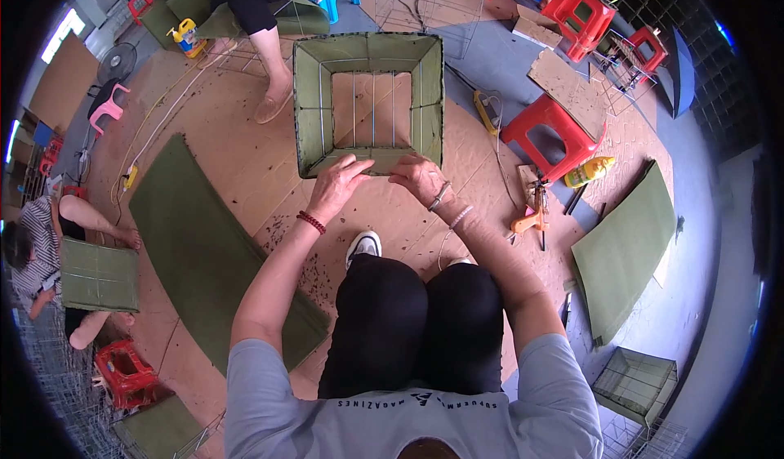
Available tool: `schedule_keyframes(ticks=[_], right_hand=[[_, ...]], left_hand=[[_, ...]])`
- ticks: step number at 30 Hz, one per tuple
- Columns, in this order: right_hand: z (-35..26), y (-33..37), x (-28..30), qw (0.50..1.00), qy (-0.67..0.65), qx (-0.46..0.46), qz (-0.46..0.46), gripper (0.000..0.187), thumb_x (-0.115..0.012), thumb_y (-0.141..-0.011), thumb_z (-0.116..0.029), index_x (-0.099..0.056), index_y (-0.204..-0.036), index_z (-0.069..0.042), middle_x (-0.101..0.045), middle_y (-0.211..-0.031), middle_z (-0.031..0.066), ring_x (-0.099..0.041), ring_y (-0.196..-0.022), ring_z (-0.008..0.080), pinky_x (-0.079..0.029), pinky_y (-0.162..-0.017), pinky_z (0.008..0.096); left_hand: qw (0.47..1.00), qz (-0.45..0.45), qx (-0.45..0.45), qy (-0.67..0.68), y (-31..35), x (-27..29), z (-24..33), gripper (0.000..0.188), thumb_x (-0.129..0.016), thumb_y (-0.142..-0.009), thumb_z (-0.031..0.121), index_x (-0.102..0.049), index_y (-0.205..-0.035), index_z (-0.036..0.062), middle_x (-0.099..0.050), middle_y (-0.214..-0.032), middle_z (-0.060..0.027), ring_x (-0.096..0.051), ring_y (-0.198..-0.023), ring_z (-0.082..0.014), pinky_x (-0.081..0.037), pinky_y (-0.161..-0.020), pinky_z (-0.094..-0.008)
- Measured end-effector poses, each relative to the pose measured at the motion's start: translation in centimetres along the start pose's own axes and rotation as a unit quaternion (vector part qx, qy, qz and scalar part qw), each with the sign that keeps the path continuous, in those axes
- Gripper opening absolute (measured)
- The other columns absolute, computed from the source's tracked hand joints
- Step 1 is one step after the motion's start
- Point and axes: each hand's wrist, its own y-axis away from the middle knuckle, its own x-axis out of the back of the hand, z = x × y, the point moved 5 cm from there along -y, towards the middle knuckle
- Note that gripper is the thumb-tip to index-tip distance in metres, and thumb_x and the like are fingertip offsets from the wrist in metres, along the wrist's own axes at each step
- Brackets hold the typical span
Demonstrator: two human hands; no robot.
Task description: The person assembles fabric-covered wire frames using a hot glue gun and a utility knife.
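In front of my knees is a square wire-frame basket (430, 91) lined with green sheet, its dark-edged rim facing me and bare wires crossing its bottom opening. My left hand (336, 185) pinches the near rim with thumb and fingers, left of the middle. A short gap away, my right hand (420, 179) is closed on the same rim, toward the right corner. Whether a small strip lies between the fingertips is too fine to make out. An orange glue gun (529, 220) rests to the right of my right forearm.
Stacked green sheets (204, 247) lie at my left, and more green sheets (629, 251) at my right. A red stool (555, 136) holding cardboard stands at the right, near a yellow bottle (589, 171). A person's leg (273, 67) is beyond the basket; another person (49, 247) sits far left.
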Motion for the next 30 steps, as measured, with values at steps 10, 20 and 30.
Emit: schedule_keyframes(ticks=[10, 20, 30], right_hand=[[-2.9, -1.9, 1.3, 0.998, 0.044, 0.047, 0.011, 0.050, -0.068, -0.071, -0.014, -0.050, -0.117, -0.005, -0.056, -0.111, 0.0120, -0.052, -0.106, 0.0281, -0.040, -0.088, 0.0383], [-2.3, 0.3, -0.7, 0.996, 0.080, -0.002, -0.034, 0.050, -0.066, -0.074, -0.020, -0.048, -0.118, -0.005, -0.055, -0.116, 0.0130, -0.050, -0.110, 0.0287, -0.038, -0.092, 0.0401], [0.1, 2.4, 4.1, 0.982, 0.047, -0.087, 0.163, 0.012, -0.066, -0.073, -0.012, -0.060, -0.081, -0.005, -0.059, -0.073, 0.0105, -0.058, -0.071, 0.0292, -0.047, -0.064, 0.0376]], left_hand=[[0.998, 0.005, 0.040, 0.049, -1.4, 0.2, -0.6, 0.043, -0.069, -0.071, 0.007, -0.055, -0.111, 0.0066, -0.059, -0.084, -0.0093, -0.058, -0.069, -0.0227, -0.048, -0.066, -0.0341], [0.994, 0.013, 0.047, 0.099, -0.1, -0.1, -0.5, 0.035, -0.067, -0.071, 0.004, -0.058, -0.105, 0.0055, -0.062, -0.093, -0.0136, -0.061, -0.082, -0.0281, -0.050, -0.071, -0.0366], [0.991, 0.065, -0.057, 0.099, -0.6, -0.9, 0.0, 0.017, -0.064, -0.072, 0.001, -0.063, -0.089, 0.0028, -0.058, -0.082, -0.0108, -0.058, -0.075, -0.0272, -0.048, -0.066, -0.0349]])
